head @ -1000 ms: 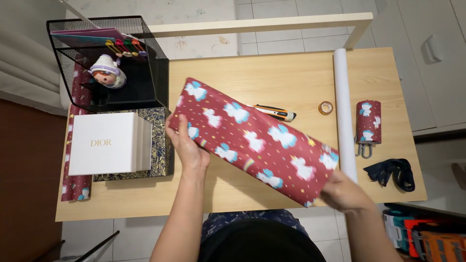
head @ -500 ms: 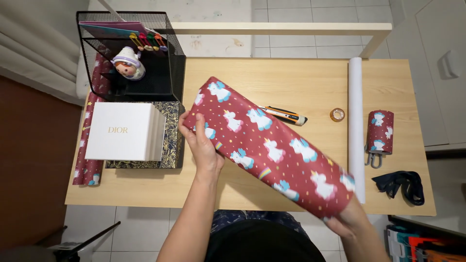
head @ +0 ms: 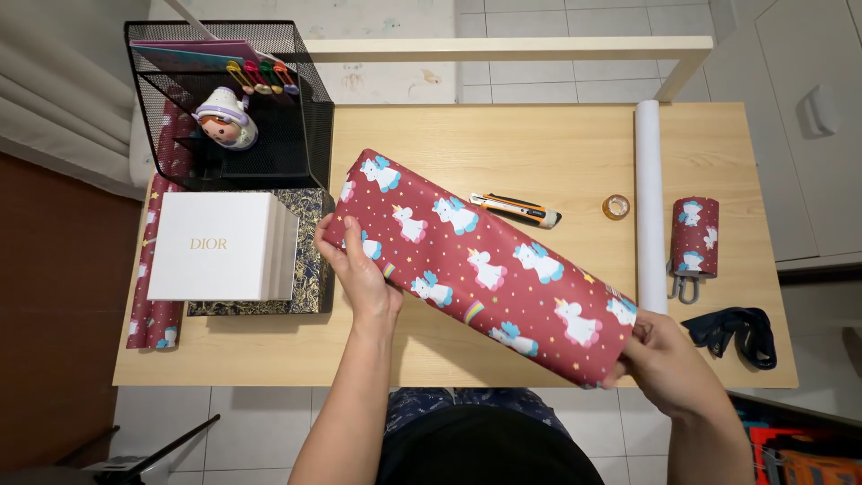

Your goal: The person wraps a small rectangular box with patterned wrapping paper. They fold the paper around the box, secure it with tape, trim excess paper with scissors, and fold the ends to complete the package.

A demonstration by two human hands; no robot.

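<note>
One head-worn camera is looking steeply down from above the wooden desk (head: 503, 144) — facing its far edge, taking in the whole top and surrounding floor.

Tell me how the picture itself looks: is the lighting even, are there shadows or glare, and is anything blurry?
Head view: soft, even light with no harsh glare on the pale wooden table; the dark red unicorn-print wrapping paper roll is sharp and drops a faint shadow beneath it; the white gift box is bright but not washed out; the left hand and right hand show no motion blur; straight edges bow slightly towards the corners.
</note>
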